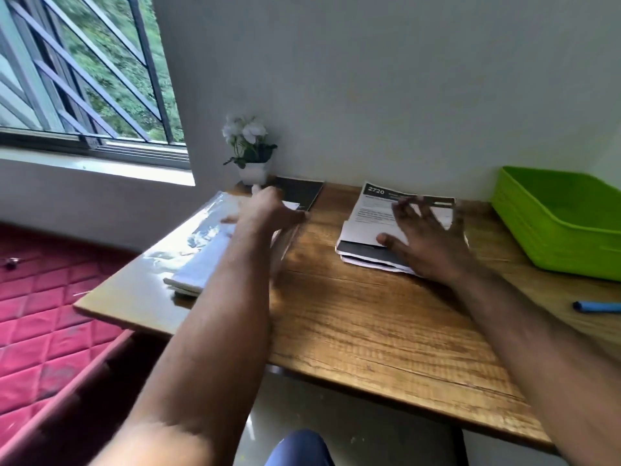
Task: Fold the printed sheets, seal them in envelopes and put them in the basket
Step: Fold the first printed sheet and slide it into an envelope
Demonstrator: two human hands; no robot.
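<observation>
A stack of printed sheets (369,213) with a black header lies at the back middle of the wooden table (369,314). My right hand (423,240) rests flat on this stack with its fingers spread. At the table's left lies a pack of white envelopes (205,250) in shiny clear wrap. My left hand (268,210) is over the far end of that pack; it is blurred and its fingers are hidden from me. The green plastic basket (568,223) stands at the back right, and nothing shows inside it.
A small white pot of white flowers (250,153) stands at the back against the wall, with a dark notebook (299,193) next to it. A blue pen or glue stick (596,307) lies near the right edge. A red quilted mattress (43,314) lies left of the table.
</observation>
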